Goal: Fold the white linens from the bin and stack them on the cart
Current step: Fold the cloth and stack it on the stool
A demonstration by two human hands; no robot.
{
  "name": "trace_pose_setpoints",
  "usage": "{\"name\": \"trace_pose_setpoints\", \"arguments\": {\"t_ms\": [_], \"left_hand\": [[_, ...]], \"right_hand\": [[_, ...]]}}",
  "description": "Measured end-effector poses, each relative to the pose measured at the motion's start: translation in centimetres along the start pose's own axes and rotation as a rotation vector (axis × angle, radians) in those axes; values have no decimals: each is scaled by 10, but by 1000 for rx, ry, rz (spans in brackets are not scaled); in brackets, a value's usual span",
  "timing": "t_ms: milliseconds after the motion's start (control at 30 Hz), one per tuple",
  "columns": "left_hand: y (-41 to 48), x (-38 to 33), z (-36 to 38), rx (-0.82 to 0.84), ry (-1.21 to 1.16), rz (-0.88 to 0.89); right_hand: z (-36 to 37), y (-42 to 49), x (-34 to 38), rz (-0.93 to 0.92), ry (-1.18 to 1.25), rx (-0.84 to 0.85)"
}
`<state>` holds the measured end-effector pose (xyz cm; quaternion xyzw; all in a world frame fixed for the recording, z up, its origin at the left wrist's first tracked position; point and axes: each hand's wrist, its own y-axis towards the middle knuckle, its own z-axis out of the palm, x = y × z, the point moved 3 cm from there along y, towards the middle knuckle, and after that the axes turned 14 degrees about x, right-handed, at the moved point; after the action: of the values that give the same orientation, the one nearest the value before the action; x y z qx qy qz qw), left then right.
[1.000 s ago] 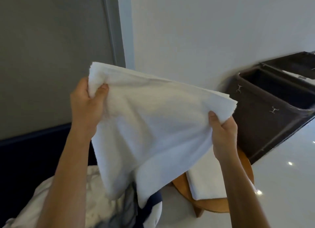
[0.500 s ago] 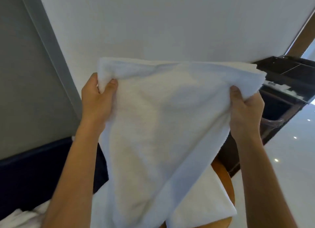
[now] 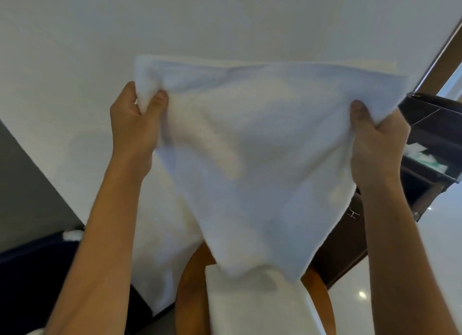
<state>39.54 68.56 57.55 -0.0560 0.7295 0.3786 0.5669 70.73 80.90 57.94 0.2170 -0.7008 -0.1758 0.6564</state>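
Note:
A white towel (image 3: 255, 159) hangs spread in front of me, held up by its two top corners. My left hand (image 3: 135, 124) pinches the top left corner between thumb and fingers. My right hand (image 3: 377, 144) grips the top right corner. The towel's lower end droops to a point over a folded white linen (image 3: 252, 307), which lies on a round wooden stool (image 3: 190, 292) below. The dark brown cart (image 3: 350, 242) stands to the right, partly hidden by the towel and my right arm.
A white wall fills the background, with a grey panel (image 3: 27, 184) at the left. A dark shelf of the cart at the right edge holds small white items (image 3: 415, 150). Glossy white floor (image 3: 390, 284) lies at the lower right. A dark blue bin edge (image 3: 32, 262) shows at lower left.
My view has swung right and up, away from the bin. Both hands have moved further apart and stretched the towel's top edge level; the stool with its folded linen now sits directly below.

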Motion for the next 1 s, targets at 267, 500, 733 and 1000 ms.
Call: {"name": "trace_pose_setpoints", "arguments": {"t_ms": [267, 500, 733, 1000], "left_hand": [[-6, -5, 30, 58, -16, 5], [-60, 0, 56, 27, 25, -98], [-153, 41, 74, 31, 63, -377], [-274, 95, 92, 26, 8, -728]], "right_hand": [[-25, 22, -21, 17, -9, 18], [-52, -2, -58, 139, -30, 112], [-88, -72, -116, 321, -44, 275], [-125, -169, -178, 588, -137, 449]]}}
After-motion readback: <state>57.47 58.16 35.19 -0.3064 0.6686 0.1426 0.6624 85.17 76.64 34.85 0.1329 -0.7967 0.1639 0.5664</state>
